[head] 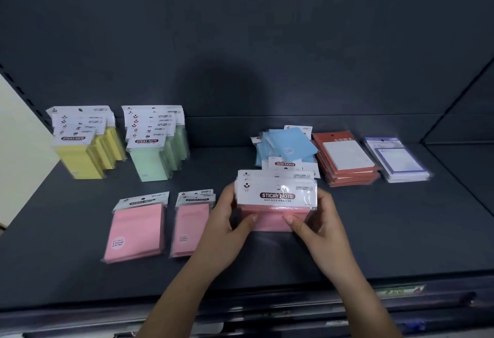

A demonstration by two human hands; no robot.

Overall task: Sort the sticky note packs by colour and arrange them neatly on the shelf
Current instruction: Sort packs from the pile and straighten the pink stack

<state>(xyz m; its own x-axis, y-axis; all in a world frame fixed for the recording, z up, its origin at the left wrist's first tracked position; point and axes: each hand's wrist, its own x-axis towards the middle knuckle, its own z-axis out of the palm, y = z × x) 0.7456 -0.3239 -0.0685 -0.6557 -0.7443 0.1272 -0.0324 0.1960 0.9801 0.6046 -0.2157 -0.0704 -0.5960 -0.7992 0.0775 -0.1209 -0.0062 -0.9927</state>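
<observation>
Both hands hold an upright bundle of several pink sticky note packs (276, 198) above the middle of the dark shelf (401, 231). My left hand (227, 220) grips its left side and my right hand (315, 217) grips its right side, thumbs on the front. Two more pink stacks lie flat to the left: one (136, 231) further left, one (191, 227) partly behind my left wrist. At the back left stand a yellow row (85, 148) and a green row (157, 150). A loose blue pile (286, 148) lies just behind the held bundle.
A stack of red-backed note pads (344, 158) and a stack of purple-framed pads (395, 160) lie at the back right. A pale panel (18, 150) closes the shelf's left end. The shelf's front rail (267, 308) runs below my forearms.
</observation>
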